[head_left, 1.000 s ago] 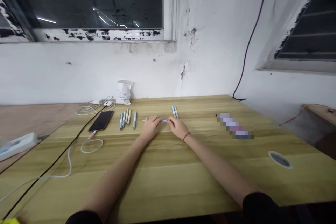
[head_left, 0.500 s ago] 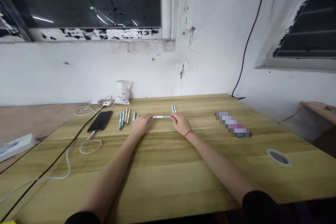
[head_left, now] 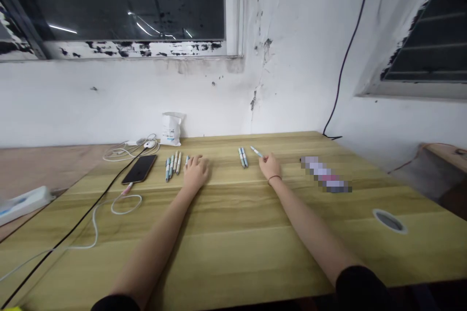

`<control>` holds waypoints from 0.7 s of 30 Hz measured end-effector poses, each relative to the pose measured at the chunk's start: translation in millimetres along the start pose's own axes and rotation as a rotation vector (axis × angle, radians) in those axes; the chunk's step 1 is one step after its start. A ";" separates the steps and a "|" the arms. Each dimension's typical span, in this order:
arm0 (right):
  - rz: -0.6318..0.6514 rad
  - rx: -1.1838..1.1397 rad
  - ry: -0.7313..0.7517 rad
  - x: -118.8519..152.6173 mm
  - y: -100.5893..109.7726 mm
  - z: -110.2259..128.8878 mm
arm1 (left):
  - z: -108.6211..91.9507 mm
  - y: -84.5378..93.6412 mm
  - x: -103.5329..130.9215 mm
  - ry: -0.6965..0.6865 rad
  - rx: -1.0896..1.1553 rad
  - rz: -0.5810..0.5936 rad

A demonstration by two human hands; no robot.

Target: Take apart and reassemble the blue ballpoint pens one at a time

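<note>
Above the table, my right hand (head_left: 270,166) pinches a blue-and-white pen (head_left: 256,151), its free end pointing up and to the left. Just left of that hand, two similar pens (head_left: 242,157) lie side by side. My left hand (head_left: 196,172) rests palm down with its fingers apart, partly covering a single blue pen (head_left: 187,159) at its fingertips. Further left lies a row of several slim pens (head_left: 171,166) in blue, green and cream.
Left of the pens are a black phone (head_left: 140,169) on a white cable (head_left: 95,223) and a coiled charger cord (head_left: 120,151). A white packet (head_left: 170,129) stands against the wall. At the right lie a pixelated long item (head_left: 324,174) and a round table hole (head_left: 389,220).
My right hand has moved right with the pen, which has left my left hand. The two middle pens are now uncovered. My left hand has shifted slightly and spread its fingers.
</note>
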State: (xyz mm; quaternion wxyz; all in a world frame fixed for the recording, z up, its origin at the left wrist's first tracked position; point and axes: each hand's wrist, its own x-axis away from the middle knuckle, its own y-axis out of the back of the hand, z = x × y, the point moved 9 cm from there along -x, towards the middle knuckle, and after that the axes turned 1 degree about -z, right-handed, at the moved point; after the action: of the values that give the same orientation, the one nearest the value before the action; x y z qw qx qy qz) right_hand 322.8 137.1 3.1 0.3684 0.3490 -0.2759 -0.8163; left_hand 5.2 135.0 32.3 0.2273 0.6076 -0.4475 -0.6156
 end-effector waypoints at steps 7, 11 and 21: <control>0.104 0.079 0.163 15.3 -13.0 27.9 | 16.0 4.7 2.4 0.123 -0.107 0.016; 0.120 0.097 0.249 21.4 -16.2 38.3 | 22.6 8.1 4.7 0.182 -0.193 -0.003; 0.124 0.081 0.316 21.3 -18.0 42.3 | 34.2 3.8 1.3 0.227 -0.221 0.087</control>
State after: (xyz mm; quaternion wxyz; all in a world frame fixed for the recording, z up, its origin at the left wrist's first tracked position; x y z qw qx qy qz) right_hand 272.4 138.8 8.1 0.4426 0.4698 -0.2683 -0.7151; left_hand -28.6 141.5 30.0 0.3683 0.6245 -0.3744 -0.5782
